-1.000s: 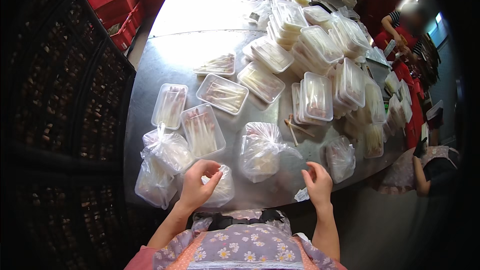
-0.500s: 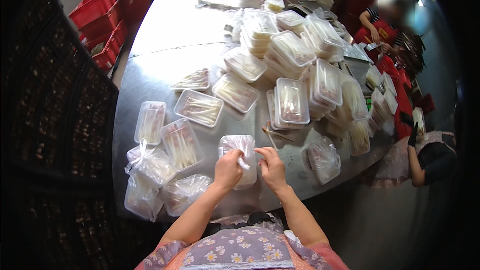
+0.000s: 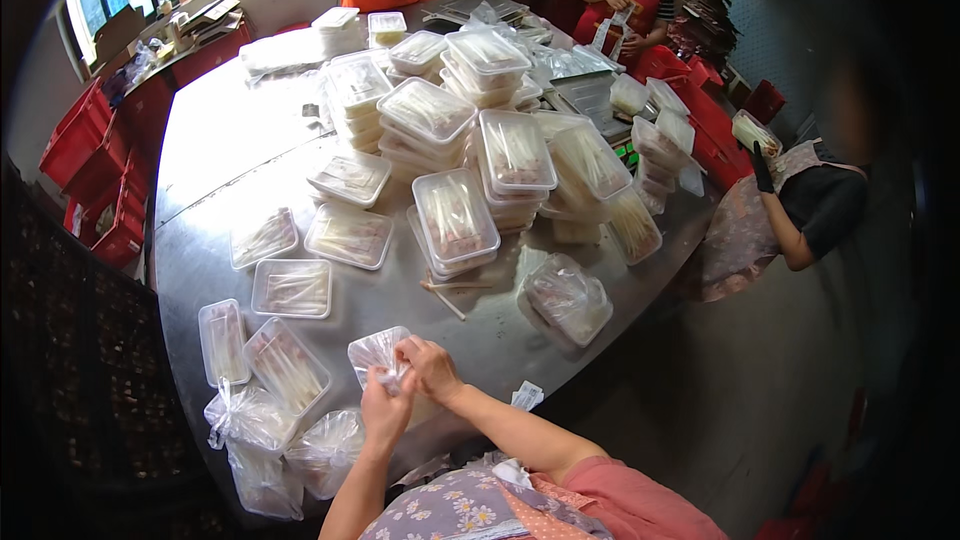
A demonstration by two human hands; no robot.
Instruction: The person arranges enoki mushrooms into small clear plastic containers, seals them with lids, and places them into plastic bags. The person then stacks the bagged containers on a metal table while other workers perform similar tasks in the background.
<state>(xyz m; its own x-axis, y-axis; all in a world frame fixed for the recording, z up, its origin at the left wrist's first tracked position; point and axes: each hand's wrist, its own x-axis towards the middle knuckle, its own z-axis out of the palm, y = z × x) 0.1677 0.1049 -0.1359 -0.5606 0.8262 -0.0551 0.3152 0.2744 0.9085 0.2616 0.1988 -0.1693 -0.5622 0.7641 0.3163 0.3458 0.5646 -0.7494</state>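
A clear plastic bag (image 3: pixel 374 350) is wrapped round a plastic box on the table in front of me. My left hand (image 3: pixel 384 406) is closed on the gathered top of the bag. My right hand (image 3: pixel 432 370) pinches the same gathered plastic, touching the left; the fingers partly hide the bag's neck. Left of my hands lie a knotted bagged box (image 3: pixel 252 420) and another bagged box (image 3: pixel 328 448). Just beyond these is a clear-lidded box of pale, long sticks (image 3: pixel 288 368), with a similar box (image 3: pixel 292 288) farther off.
Tall stacks of lidded boxes (image 3: pixel 430 112) fill the middle of the metal table (image 3: pixel 215 230). A bagged box (image 3: pixel 568 298) sits near the right edge. Loose sticks (image 3: pixel 448 298) lie beyond my hands. Red crates (image 3: pixel 85 145) stand at left. Several people work around the table.
My view has swung to the right. My right hand, beside the bag before, has come onto its gathered neck against my left hand. A co-worker at right has raised a box.
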